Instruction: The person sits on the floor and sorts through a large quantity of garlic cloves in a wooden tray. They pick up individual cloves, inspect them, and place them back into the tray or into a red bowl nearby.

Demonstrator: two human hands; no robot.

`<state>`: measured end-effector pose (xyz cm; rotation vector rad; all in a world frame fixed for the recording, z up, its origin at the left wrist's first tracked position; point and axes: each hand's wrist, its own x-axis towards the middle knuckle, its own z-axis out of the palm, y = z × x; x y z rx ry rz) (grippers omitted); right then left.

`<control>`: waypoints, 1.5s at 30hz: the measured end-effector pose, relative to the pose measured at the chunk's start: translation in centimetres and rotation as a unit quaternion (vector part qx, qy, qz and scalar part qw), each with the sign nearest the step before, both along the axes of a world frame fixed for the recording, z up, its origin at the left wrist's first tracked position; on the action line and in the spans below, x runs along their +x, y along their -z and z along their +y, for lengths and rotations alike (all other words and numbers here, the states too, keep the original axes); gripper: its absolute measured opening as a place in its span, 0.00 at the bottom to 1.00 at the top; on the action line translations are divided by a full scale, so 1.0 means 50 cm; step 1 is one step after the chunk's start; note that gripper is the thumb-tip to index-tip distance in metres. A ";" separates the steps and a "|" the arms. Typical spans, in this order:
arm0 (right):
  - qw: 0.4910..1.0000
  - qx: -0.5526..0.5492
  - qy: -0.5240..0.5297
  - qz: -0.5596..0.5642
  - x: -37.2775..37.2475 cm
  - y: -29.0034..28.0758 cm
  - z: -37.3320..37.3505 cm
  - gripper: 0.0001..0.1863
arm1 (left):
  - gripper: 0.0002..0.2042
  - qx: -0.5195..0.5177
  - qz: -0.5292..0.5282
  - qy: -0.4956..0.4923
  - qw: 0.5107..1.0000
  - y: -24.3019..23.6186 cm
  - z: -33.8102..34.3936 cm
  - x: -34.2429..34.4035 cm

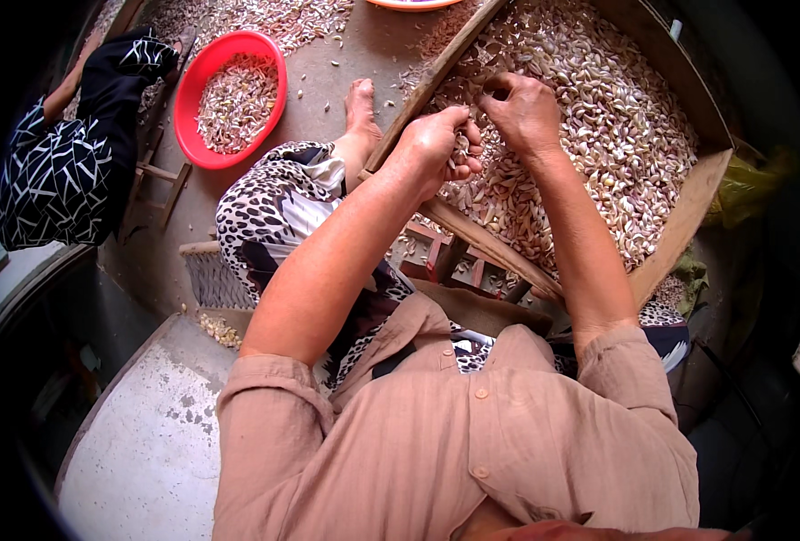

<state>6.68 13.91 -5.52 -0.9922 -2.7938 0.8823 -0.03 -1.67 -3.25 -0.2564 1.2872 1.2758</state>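
Loose garlic cloves (598,117) fill a shallow wooden tray (490,243) in front of me. Over the tray's left side, my left hand (438,149) is curled round a few garlic cloves (459,151), which show between the fingers and palm. Just to its right, above the heap, my right hand (526,110) has its fingers bent in toward the thumb. Whatever sits between those fingertips, if anything, is too small to make out. The two hands are close together but apart.
A red basin (283,95) with more cloves stands on the floor at the left. Beyond it, cloves lie spread over the floor (323,18). Another person in patterned dark clothes (57,180) sits at the far left. A yellow plastic bag (747,189) lies right of the tray.
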 end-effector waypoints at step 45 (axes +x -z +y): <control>0.970 -0.140 -0.021 0.200 0.078 -0.087 0.040 0.04 | 0.20 0.029 -0.029 -0.039 0.998 -0.003 0.005 -0.009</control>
